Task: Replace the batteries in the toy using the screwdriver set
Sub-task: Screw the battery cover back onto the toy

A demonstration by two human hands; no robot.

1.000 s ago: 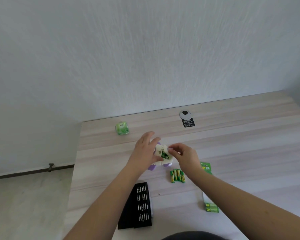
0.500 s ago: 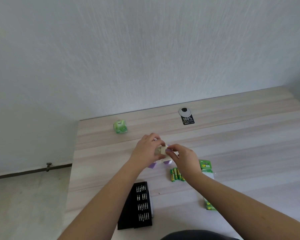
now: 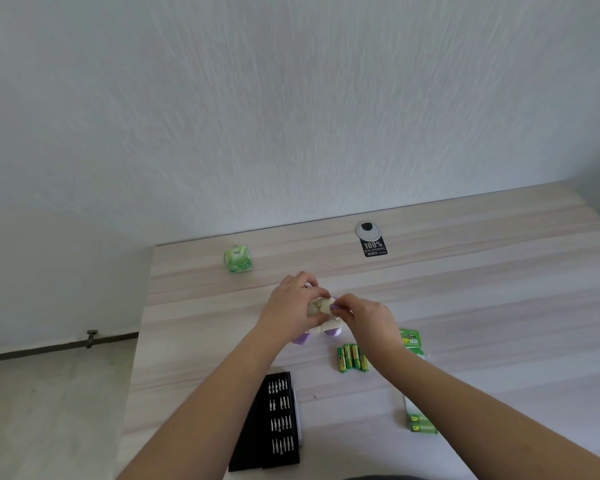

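At far left of the frame a grey floor (image 3: 49, 410) meets the white wall (image 3: 291, 116), with a small dark fitting (image 3: 91, 337) at the base of the wall. The pale wood-grain table (image 3: 482, 306) fills the lower right half of the view.

Near the table's back left edge sits a green packet (image 3: 237, 259), apart from everything else. In the lower centre a black bit case (image 3: 274, 424) lies open, its rows of silver bits showing, partly under the left forearm.

In the middle of the frame the left hand (image 3: 290, 308) is curled round the toy (image 3: 321, 315), a white thing with purple feet, gripping it from the left; the toy's underside is mostly hidden by both hands, and whether it rests on the table cannot be told. The right hand (image 3: 369, 318) meets it from the right, its fingertips pinching at a small purple part on the toy's top.

Just below the toy, a row of green and yellow batteries (image 3: 351, 358) lies side by side on the table, touching each other. Right of them a green battery card (image 3: 410, 339) shows beside the right wrist, and lower right lies another battery pack (image 3: 420, 422), partly covered by the right forearm.

At the back of the table, upper right of the hands, a round grey cable cap (image 3: 368, 230) sits with a black label (image 3: 374, 248) just in front of it.
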